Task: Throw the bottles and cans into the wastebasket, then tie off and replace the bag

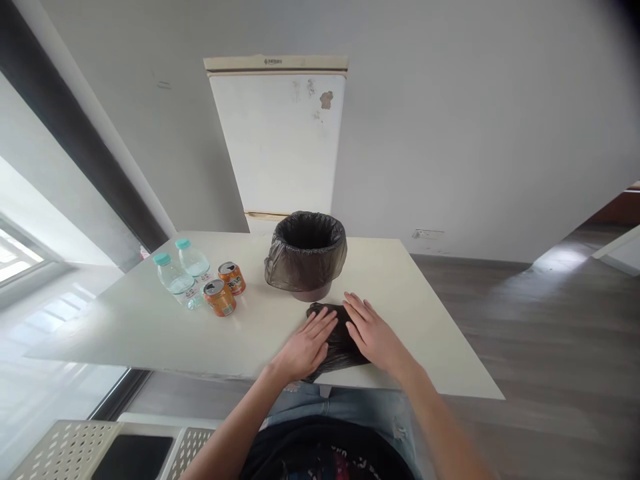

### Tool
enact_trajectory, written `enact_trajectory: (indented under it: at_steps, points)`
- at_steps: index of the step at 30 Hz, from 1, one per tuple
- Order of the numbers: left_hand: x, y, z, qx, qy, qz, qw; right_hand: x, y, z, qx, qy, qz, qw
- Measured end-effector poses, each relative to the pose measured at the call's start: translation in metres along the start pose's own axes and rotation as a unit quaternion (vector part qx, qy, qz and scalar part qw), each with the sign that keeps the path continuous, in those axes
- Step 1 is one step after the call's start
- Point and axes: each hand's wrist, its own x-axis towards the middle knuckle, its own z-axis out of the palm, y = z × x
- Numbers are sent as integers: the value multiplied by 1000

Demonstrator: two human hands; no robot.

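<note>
Below the centre of the frame, a flattened black plastic bag [341, 347] lies near the front edge of the pale surface [425, 327]. The left hand [305, 348] rests palm down on its left part, fingers outstretched; the right hand [373, 335], also flat and unclenched, lies over its right side. Just behind stands a bin [316, 293] with a dark liner [306, 268] over its rim. Left of centre are two teal-capped bottles [176, 279] and two orange cans [220, 300].

On the table [395, 280], the bin [314, 294] stands behind the loose bag [341, 345], right of cans [220, 299].
</note>
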Motion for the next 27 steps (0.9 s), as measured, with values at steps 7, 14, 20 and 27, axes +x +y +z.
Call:
enact_trajectory:
  at_steps: [7, 14, 20, 27]
  points:
    - [-2, -13, 11, 81, -67, 8, 994, -16, 20, 33, -22, -123, -26, 992]
    - [-7, -17, 4, 88, -91, 11, 992, -23, 22, 49, -37, -99, -41, 994]
    - [-4, -11, -2, 83, -84, -2, 993, -22, 21, 48, -39, -70, -54, 995]
    - [-17, 17, -28, 40, -62, -33, 997, -40, 11, 18, -2, 10, -22, 1000]
